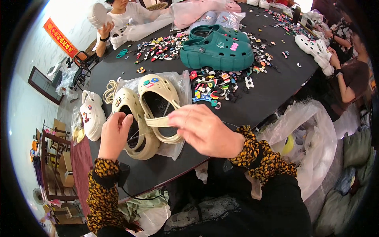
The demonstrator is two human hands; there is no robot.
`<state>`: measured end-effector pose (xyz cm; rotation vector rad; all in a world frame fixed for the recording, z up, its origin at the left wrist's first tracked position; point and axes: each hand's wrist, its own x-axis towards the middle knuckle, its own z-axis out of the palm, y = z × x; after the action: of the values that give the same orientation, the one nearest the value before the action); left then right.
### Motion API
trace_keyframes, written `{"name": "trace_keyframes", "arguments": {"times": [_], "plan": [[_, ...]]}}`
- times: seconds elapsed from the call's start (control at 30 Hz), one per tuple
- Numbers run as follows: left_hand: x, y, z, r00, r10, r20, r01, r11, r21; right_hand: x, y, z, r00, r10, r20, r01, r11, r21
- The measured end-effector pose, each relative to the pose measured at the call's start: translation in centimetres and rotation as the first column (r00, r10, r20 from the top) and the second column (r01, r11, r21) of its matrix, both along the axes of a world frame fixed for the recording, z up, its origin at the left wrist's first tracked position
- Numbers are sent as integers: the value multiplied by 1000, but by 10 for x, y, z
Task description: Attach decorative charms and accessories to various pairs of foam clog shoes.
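The left hand (114, 132) comes up from the lower left of the frame, with the wrist raised and the thumb and forefinger near each other beside the left cream clog (129, 103); I cannot tell if they pinch something. The right hand (205, 128) reaches in from the right, back of the hand upward, its fingers bent and close together at the strap of the right cream clog (158, 83); whether they are clamped on it, I cannot tell. These two clogs are left of the centre, side by side, on a clear plastic sheet (183, 85). The dark counter (272, 96) carries also a white clog (92, 116) at the left, green clogs (217, 53) at the upper centre and many small colourful charms (225, 81) around them. One person sits at the upper left, below a red banner (60, 36) on the wall; others are at the upper right. The near edge of the counter runs just below the cream clogs, and a big plastic bag (321, 158) stands beyond it at the right. A dark bare stretch lies right of the charms.
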<state>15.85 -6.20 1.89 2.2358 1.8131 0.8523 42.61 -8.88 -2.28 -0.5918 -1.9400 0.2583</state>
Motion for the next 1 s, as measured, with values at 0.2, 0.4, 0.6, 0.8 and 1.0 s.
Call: {"name": "trace_keyframes", "arguments": {"times": [0.2, 0.4, 0.6, 0.8, 1.0], "plan": [[1, 33, 11, 986, 24, -162, -83, 925, -371, 5, 15, -21, 1000, -25, 9, 27, 962, -271], [21, 43, 8, 987, 70, -142, -132, 860, -493, -16, 6, -31, 993, -10, 119, 32, 982, -185], [25, 46, 2, 991, 66, -112, -109, 892, -439, -21, -9, -26, 986, 12, 164, 7, 993, -116], [13, 41, -3, 984, 37, -176, -90, 947, -308, -35, -29, -11, 987, 46, 152, -41, 999, -37], [-7, 28, 5, 956, -19, -294, -19, 992, -126, -46, -44, -10, 953, 285, 101, -271, 953, -134]]}}
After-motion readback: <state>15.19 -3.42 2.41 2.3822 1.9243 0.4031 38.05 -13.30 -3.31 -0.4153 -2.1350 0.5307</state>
